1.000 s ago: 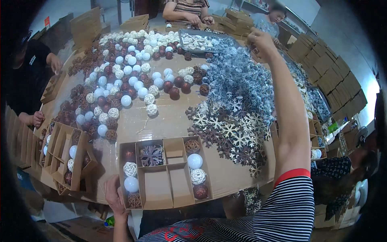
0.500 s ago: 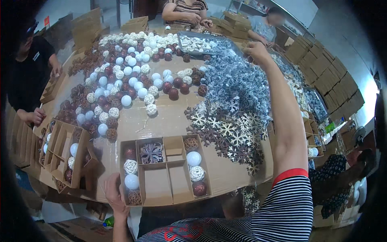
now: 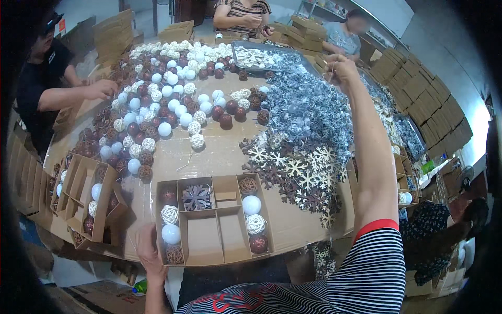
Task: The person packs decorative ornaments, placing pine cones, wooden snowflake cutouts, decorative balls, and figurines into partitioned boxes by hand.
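Your right hand (image 3: 341, 69) is hovering slightly lower than before, upper right, grip curled, contents unclear, so the box (image 3: 204, 239), lower centre, is staying part-filled beside your left hand (image 3: 150, 248), hold unclear.

Head-worn fisheye view, left one of a side-by-side pair, looking down and forward across the desk (image 3: 209, 157) from above its near edge, that edge close and bowed, far edge smaller toward the top, wearer's striped shirt (image 3: 314, 299) nearest below.
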{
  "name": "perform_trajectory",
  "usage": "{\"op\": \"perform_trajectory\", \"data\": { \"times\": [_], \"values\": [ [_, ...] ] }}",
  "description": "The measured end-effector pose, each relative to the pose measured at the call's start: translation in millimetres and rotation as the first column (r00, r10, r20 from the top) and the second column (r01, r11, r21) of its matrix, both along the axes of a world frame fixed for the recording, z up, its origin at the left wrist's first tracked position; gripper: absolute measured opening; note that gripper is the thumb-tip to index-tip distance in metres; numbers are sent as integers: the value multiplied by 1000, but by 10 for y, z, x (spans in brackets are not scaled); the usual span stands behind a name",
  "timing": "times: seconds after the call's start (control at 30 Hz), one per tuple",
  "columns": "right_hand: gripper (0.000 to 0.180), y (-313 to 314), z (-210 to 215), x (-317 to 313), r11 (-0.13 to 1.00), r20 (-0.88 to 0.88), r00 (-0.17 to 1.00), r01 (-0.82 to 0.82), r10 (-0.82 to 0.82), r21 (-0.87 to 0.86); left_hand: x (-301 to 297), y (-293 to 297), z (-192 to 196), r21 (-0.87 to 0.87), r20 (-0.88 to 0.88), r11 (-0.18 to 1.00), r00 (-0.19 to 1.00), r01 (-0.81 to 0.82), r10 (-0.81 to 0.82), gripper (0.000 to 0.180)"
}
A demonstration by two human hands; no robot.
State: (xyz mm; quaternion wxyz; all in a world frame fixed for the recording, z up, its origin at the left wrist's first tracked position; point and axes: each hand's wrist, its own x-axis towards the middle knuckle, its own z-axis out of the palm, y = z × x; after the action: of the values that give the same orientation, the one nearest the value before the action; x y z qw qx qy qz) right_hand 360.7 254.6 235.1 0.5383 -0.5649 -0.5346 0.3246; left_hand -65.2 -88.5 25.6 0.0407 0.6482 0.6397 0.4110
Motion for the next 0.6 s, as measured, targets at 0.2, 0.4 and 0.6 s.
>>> {"op": "perform_trajectory", "data": {
  "times": [0.2, 0.4, 0.6],
  "values": [
    [15, -61, 33, 48, 997, 44, 997, -60, 63, -55, -15, -12, -30, -3, -14, 1000, 1000, -4, 4, 37],
    [12, -254, 113, -76, 957, 398, 881, -173, 256, -233, 17, 1, 32, -2, 7, 1000, 1000, -4, 4, 36],
    [19, -506, 83, -45, 751, 412, 721, -226, 558, -621, -26, 57, -15, -37, 135, 999, 991, 18, -12, 28]
  ]
}}
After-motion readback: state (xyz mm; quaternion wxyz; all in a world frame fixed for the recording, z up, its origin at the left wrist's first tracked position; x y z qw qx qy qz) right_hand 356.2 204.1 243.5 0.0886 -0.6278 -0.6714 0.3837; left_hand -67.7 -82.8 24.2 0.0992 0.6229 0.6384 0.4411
